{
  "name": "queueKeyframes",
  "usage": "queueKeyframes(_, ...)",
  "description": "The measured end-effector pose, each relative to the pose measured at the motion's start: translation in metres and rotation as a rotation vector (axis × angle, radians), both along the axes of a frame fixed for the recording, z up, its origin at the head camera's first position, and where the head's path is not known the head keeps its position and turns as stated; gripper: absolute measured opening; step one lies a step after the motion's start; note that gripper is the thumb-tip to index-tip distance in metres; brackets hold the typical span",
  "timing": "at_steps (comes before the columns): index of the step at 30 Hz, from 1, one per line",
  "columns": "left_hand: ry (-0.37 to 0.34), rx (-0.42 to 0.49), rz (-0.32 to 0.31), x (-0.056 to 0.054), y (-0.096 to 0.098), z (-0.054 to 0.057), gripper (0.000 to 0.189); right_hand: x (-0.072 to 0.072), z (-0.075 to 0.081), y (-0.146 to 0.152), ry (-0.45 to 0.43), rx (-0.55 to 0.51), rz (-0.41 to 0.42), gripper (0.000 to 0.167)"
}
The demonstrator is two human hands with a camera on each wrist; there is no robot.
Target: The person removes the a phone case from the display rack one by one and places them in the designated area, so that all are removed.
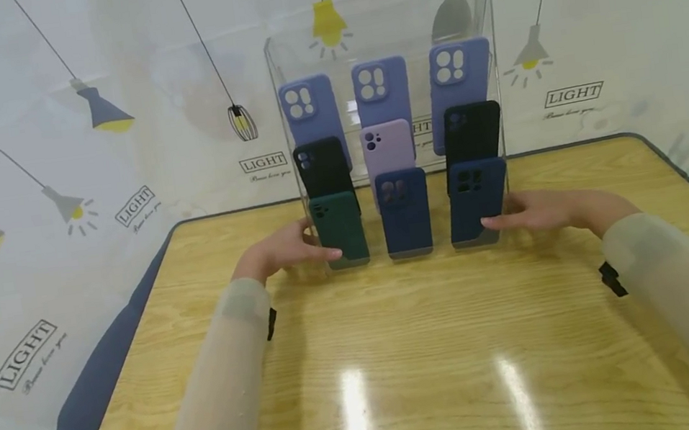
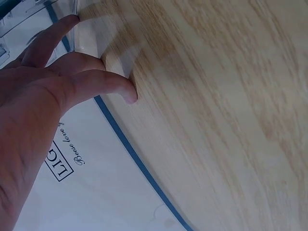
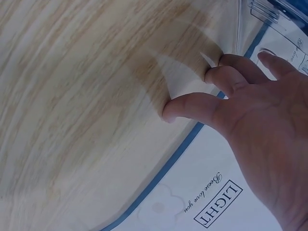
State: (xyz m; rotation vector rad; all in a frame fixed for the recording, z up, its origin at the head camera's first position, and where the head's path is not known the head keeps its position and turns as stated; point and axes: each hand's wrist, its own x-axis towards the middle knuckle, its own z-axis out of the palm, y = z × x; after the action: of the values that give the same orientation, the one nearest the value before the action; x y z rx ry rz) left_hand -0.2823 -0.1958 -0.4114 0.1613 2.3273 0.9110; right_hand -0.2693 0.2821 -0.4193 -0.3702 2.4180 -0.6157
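Observation:
A clear acrylic display stand [image 1: 383,39] stands upright on the table, holding three tiers of phone cases. Periwinkle cases [image 1: 384,104] fill the top tier. The middle one has a pink case [image 1: 388,145] between two black cases [image 1: 470,129]. Below are a green case [image 1: 341,226] and two navy cases [image 1: 406,218]. My left hand [image 1: 286,248] grips the stand's lower left side, thumb in front by the green case. My right hand [image 1: 543,209] grips the lower right side, its thumb before the right navy case. Bent fingers show in both wrist views; the stand is mostly cut off there.
The wooden table [image 1: 413,337] spreads out in front of the stand, with bright light reflections on it. Behind and around it hangs a pale cloth [image 1: 194,162] printed with lamps and the word LIGHT. A dark blue edge [image 1: 239,210] borders the tabletop.

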Motion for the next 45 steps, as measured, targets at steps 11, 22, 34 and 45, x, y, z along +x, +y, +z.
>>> queueKeyframes(11, -0.029, 0.002, 0.006, 0.0002, 0.0012, 0.0029, 0.131, 0.0027, 0.0022, -0.0025, -0.045, -0.023, -0.026, 0.119)
queueKeyframes(22, -0.016, 0.002, 0.006, 0.0006, 0.0025, 0.0034, 0.131, 0.0012, -0.0003, 0.0002, -0.051, -0.017, -0.023, 0.119)
queueKeyframes(34, -0.015, -0.007, 0.001, 0.0, 0.0017, 0.0038, 0.133, 0.0035, -0.0013, -0.0009, -0.046, -0.038, -0.037, 0.12)
queueKeyframes(45, -0.006, -0.01, -0.001, 0.0009, 0.0028, 0.0042, 0.131, 0.007, -0.0027, -0.0032, -0.043, -0.062, -0.038, 0.115)
